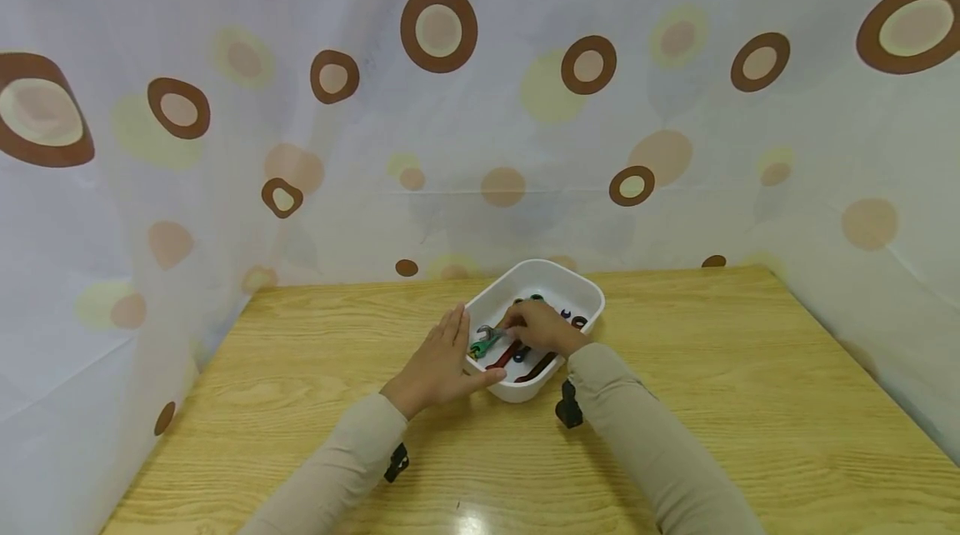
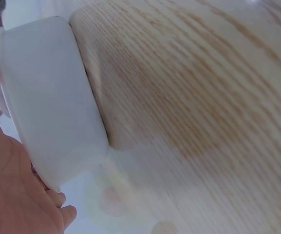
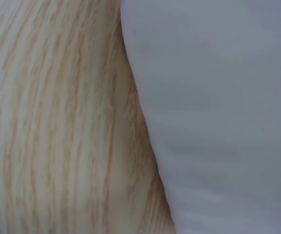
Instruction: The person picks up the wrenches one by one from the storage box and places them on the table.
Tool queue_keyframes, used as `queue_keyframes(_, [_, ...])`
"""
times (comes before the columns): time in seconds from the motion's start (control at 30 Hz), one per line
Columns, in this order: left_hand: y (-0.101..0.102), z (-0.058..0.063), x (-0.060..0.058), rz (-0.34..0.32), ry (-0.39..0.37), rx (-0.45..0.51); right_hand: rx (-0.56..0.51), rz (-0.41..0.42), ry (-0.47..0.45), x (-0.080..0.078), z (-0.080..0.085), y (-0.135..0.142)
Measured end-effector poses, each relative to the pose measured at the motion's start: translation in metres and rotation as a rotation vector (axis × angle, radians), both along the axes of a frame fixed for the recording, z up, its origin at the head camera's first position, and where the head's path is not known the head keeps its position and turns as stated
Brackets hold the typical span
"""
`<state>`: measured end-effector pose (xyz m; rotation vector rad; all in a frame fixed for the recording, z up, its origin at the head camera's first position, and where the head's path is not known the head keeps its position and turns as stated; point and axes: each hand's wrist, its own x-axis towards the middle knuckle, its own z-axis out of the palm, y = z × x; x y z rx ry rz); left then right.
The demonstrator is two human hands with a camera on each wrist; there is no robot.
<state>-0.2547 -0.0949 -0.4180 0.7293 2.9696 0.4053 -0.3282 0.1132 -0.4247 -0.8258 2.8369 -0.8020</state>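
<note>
A white plastic bin (image 1: pixel 553 272) stands on the wooden table, holding several small tools. My left hand (image 1: pixel 438 364) rests against its left side with fingers straight and thumb along the near rim; the left wrist view shows this hand (image 2: pixel 13 190) beside the bin's white wall (image 2: pixel 57 102). My right hand (image 1: pixel 543 327) reaches inside, fingertips pinching a small silver wrench (image 1: pixel 486 332) whose open end points left. Below that lies a green tool (image 1: pixel 478 349). Red tools (image 1: pixel 504 356) lie nearer the front. Only the bin's outer wall (image 3: pixel 218 107) and table show in the right wrist view.
The wooden table (image 1: pixel 712 385) extends to both sides of the bin. A patterned white cloth (image 1: pixel 480 135) hangs behind and along the sides. Black camera mounts sit under the left wrist (image 1: pixel 397 462) and right wrist (image 1: pixel 569 406).
</note>
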Motion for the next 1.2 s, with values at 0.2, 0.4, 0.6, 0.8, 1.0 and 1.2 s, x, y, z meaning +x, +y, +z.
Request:
queue_keyframes(0.2, [0.001, 0.002, 0.001, 0.002, 0.011, 0.0, -0.063, -0.031, 0.007, 0.001, 0.002, 0.0])
queue_keyframes(0.4, [0.0, 0.002, 0.001, 0.003, 0.013, 0.0, -0.125, -0.08, 0.057, 0.001, 0.003, -0.002])
queue_keyframes(0.6, [-0.001, 0.0, -0.001, -0.005, 0.015, 0.009, -0.247, -0.092, 0.168, 0.004, 0.006, 0.001])
queue_keyframes(0.8, [-0.001, 0.0, 0.0, 0.0, 0.014, 0.01, -0.448, -0.114, 0.184, 0.007, 0.02, 0.007])
queue_keyframes(1.0, [0.0, 0.002, 0.0, 0.007, 0.007, 0.019, -0.607, -0.189, 0.111, 0.013, 0.047, 0.013])
queue_keyframes(1.2, [0.001, 0.001, 0.001, 0.011, 0.0, 0.028, -0.755, -0.217, 0.014, 0.02, 0.067, 0.028])
